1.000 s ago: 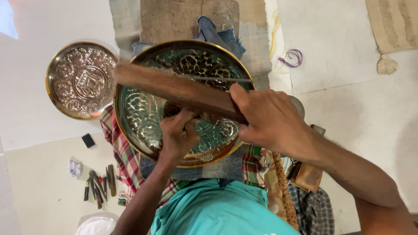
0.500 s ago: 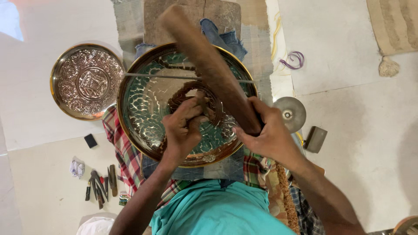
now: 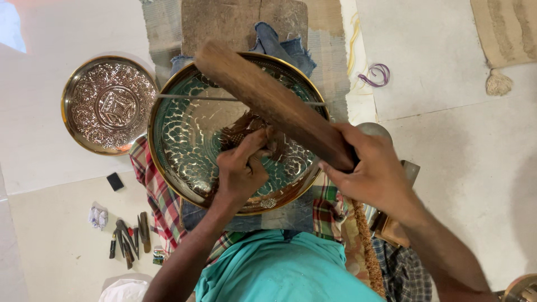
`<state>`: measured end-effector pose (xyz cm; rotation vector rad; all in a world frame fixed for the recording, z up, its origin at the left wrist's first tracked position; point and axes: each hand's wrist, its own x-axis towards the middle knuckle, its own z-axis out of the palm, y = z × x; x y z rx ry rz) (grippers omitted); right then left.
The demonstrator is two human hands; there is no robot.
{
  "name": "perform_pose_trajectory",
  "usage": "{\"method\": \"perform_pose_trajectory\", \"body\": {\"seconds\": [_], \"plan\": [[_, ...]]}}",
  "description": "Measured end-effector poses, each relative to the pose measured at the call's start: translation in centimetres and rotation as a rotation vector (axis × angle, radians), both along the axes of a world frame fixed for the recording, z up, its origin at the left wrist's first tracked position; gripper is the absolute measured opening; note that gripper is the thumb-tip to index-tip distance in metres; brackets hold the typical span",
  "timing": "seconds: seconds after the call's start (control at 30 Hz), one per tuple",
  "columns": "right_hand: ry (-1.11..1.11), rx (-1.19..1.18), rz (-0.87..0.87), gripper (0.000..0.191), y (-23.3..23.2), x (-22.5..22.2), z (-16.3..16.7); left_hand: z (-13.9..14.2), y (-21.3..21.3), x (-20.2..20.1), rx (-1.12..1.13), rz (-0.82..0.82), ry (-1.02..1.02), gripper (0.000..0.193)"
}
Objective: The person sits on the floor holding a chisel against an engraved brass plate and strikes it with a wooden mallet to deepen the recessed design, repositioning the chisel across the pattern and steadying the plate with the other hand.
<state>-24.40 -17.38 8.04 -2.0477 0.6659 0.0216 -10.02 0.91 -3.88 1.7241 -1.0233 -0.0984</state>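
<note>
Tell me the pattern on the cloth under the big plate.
Red, green and white plaid cloth, head view.

Large plate (image 3: pixel 184 145): gold rim, green ground, silvery scrollwork. Small plate (image 3: pixel 109 104): gold rim, coppery floral engraving. Mallet (image 3: pixel 274 103): brown wood. Cloth (image 3: pixel 159 196): red-green plaid. Shirt (image 3: pixel 279 268): teal. Cord (image 3: pixel 376 74): purple.

Right hand (image 3: pixel 375 168) gripping wooden mallet (image 3: pixel 274 103) over engraved brass tray (image 3: pixel 184 151), left hand (image 3: pixel 241 168) pinching a tool — tip hidden
</note>
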Motion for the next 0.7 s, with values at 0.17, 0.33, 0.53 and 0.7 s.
{"method": "perform_pose_trajectory", "body": {"seconds": [0.17,0.33,0.53,0.7], "plan": [[0.014,-0.054,0.005,0.040,-0.4,1.6,3.5,-0.6,-0.1,-0.6,-0.048,0.043,0.077,0.047],[0.235,-0.517,0.382,0.054,-1.1,3.0,5.3,-1.3,0.0,-0.3,0.024,0.058,0.012,0.041],[0.178,-0.470,0.397,0.048,-1.8,3.6,4.5,-0.9,0.2,-0.2,0.040,0.061,-0.005,0.047],[0.172,-0.439,0.360,0.047,-2.1,3.0,3.2,-0.4,0.2,-0.3,0.061,0.048,0.020,0.050]]}}
